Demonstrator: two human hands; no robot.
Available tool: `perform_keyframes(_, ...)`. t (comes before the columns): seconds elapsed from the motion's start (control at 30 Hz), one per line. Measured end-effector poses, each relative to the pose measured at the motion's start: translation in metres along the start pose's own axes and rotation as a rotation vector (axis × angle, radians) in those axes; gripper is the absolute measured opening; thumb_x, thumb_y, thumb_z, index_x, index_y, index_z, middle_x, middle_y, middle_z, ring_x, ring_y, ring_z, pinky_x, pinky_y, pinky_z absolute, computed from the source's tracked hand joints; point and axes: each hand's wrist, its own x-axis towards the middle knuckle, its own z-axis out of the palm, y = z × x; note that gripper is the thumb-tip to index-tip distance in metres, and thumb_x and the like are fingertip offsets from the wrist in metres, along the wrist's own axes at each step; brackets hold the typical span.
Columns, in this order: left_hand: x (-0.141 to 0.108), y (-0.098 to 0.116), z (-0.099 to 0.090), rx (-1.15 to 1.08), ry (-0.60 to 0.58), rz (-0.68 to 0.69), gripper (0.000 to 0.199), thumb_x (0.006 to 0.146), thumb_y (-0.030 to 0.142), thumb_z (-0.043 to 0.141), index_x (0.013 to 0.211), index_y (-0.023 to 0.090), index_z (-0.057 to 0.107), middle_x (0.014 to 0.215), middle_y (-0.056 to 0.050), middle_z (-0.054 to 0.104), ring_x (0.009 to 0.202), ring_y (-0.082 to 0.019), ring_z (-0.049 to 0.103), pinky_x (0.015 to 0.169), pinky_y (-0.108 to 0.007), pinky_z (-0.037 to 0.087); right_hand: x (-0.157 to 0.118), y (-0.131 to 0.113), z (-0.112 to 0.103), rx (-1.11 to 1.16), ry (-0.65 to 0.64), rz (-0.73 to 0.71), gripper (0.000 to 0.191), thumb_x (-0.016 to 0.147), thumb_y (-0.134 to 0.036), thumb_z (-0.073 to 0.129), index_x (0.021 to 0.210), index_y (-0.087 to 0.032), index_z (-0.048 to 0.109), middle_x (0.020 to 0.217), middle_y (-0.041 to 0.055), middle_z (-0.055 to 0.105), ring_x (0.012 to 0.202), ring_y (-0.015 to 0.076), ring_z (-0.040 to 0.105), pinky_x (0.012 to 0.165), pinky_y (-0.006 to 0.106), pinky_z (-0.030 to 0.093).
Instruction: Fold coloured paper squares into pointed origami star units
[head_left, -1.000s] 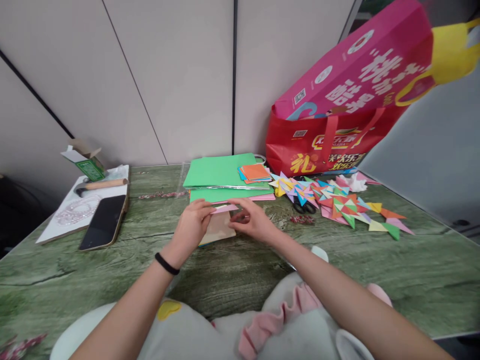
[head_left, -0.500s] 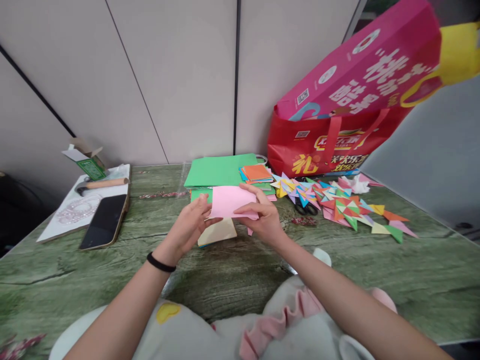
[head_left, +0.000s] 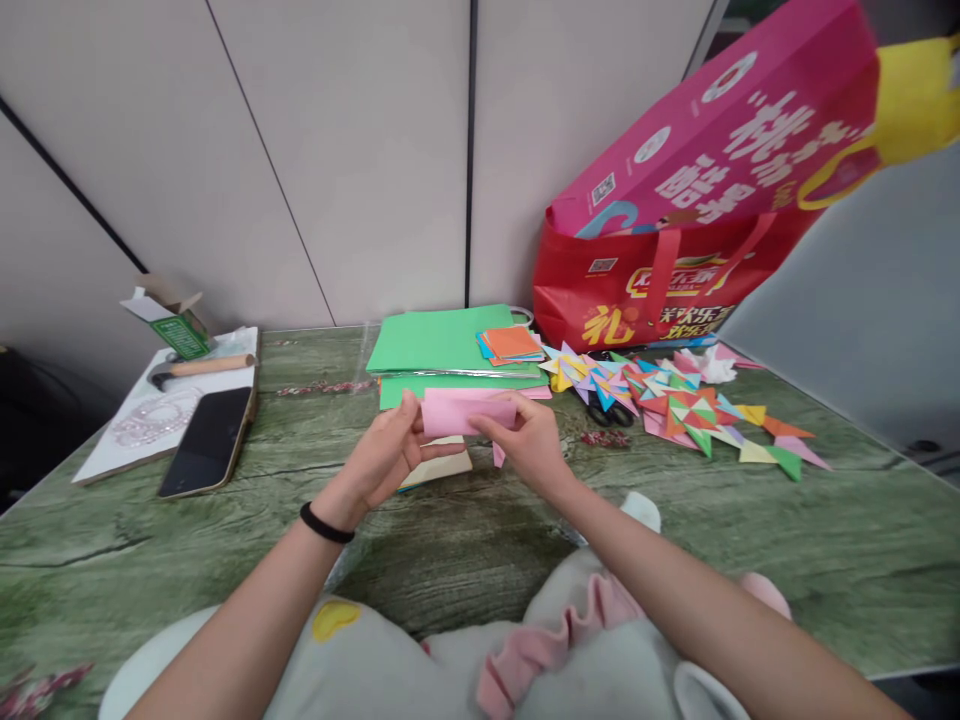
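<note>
A pink paper (head_left: 454, 415) is held in the air between both hands, its upper part bent over toward me. My left hand (head_left: 386, 455) grips its left end, with the thumb up and the fingers behind and below. On the right end, my right hand (head_left: 529, 440) pinches the sheet, thumb in front. Just below the paper, cream paper sheets (head_left: 439, 467) lie on the green wood-grain table (head_left: 315, 590). Behind it are green paper sheets (head_left: 435, 340) and a small stack of squares with orange on top (head_left: 513, 343).
Folded multicoloured paper pieces (head_left: 694, 412) and black scissors (head_left: 609, 412) lie on the right, before a red bag (head_left: 585, 290). At the left are a phone (head_left: 206, 440), a hammer (head_left: 214, 367), a white board (head_left: 105, 450) and a small green box (head_left: 182, 335).
The pink paper was a wider, flatter sheet; its top edge is now bent over toward me, making a narrower strip. My right fingers have shifted, with the thumb now pressing on the front.
</note>
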Motion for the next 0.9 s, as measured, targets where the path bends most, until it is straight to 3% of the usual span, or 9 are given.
perform_keyframes(0.17, -0.0005, -0.0026, -0.0015, 0.128, 0.047, 0.115, 0.037, 0.068, 0.023, 0.069, 0.1, 0.01, 0.058, 0.099, -0.01, 0.066, 0.089, -0.02, 0.063, 0.086, -0.042, 0.048, -0.0013, 0.0034, 0.0018, 0.05, -0.008, 0.015, 0.037, 0.064, -0.032, 0.067, 0.096, -0.018, 0.055, 0.078, 0.0014, 0.06, 0.064, 0.0136, 0.053, 0.056, 0.023, 0.042)
perform_keyframes(0.27, -0.0012, -0.0031, -0.0022, 0.15, 0.099, 0.114, 0.042, 0.065, 0.019, 0.07, 0.104, 0.012, 0.056, 0.092, -0.007, 0.068, 0.081, -0.019, 0.064, 0.08, -0.042, 0.052, -0.0018, 0.0035, 0.0029, 0.107, -0.046, -0.002, 0.05, 0.066, -0.031, 0.066, 0.112, -0.02, 0.048, 0.085, 0.0021, 0.06, 0.065, 0.0132, 0.054, 0.056, 0.023, 0.043)
perform_keyframes(0.43, -0.0035, -0.0005, 0.0018, 0.161, 0.142, 0.111, 0.044, 0.062, 0.02, 0.072, 0.102, 0.014, 0.056, 0.08, -0.003, 0.067, 0.07, -0.016, 0.064, 0.072, -0.04, 0.056, -0.0029, 0.0044, 0.002, 0.086, -0.049, -0.056, 0.035, 0.068, -0.029, 0.065, 0.1, -0.019, 0.057, 0.096, 0.004, 0.061, 0.076, 0.0148, 0.055, 0.064, 0.025, 0.044)
perform_keyframes(0.67, -0.0037, -0.0015, 0.0031, 0.199, 0.155, 0.154, 0.046, 0.063, 0.024, 0.071, 0.105, 0.013, 0.055, 0.073, -0.001, 0.067, 0.067, -0.015, 0.063, 0.066, -0.038, 0.058, -0.0045, 0.0042, 0.0021, 0.091, -0.053, -0.049, 0.035, 0.068, -0.028, 0.065, 0.101, -0.02, 0.058, 0.096, 0.0038, 0.061, 0.08, 0.0161, 0.056, 0.066, 0.026, 0.044)
perform_keyframes(0.9, -0.0032, -0.0021, 0.0047, 0.298, 0.231, 0.216, 0.029, 0.065, 0.027, 0.069, 0.089, 0.013, 0.061, 0.055, 0.003, 0.063, 0.048, -0.009, 0.057, 0.049, -0.021, 0.051, -0.0056, 0.0023, 0.0023, 0.105, -0.065, -0.049, 0.032, 0.069, -0.028, 0.065, 0.099, -0.02, 0.058, 0.094, 0.0035, 0.062, 0.077, 0.0149, 0.057, 0.065, 0.025, 0.046)
